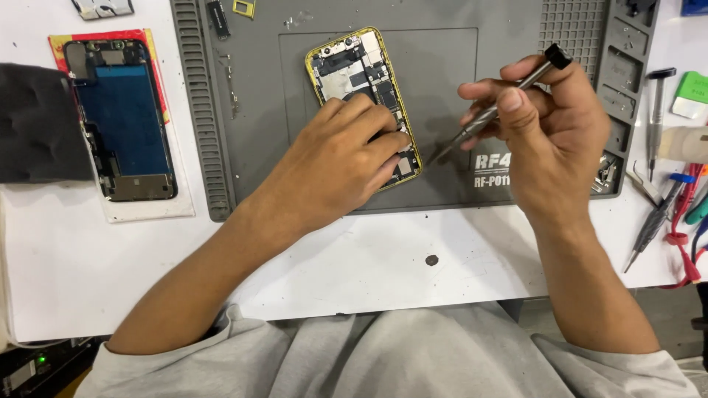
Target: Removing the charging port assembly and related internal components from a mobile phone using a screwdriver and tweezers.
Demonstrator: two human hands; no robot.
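Left hand (346,151) is flat on the opened phone (358,74) with the yellow frame, covering its lower half – the upper half shows the bare boards and camera end. Phone lies tilted on a grey work mat (457,44) on the white counter (369,265). Right hand (549,129) is raised just right of the phone, pinching a slim metal screwdriver (501,103) – tip aimed down-left near the phone's lower edge, not touching as far as I can tell. Off to the left, a detached screen (122,118) lies inner side up beside a dark cloth (37,121). More screwdrivers (656,214) sit at the right edge.
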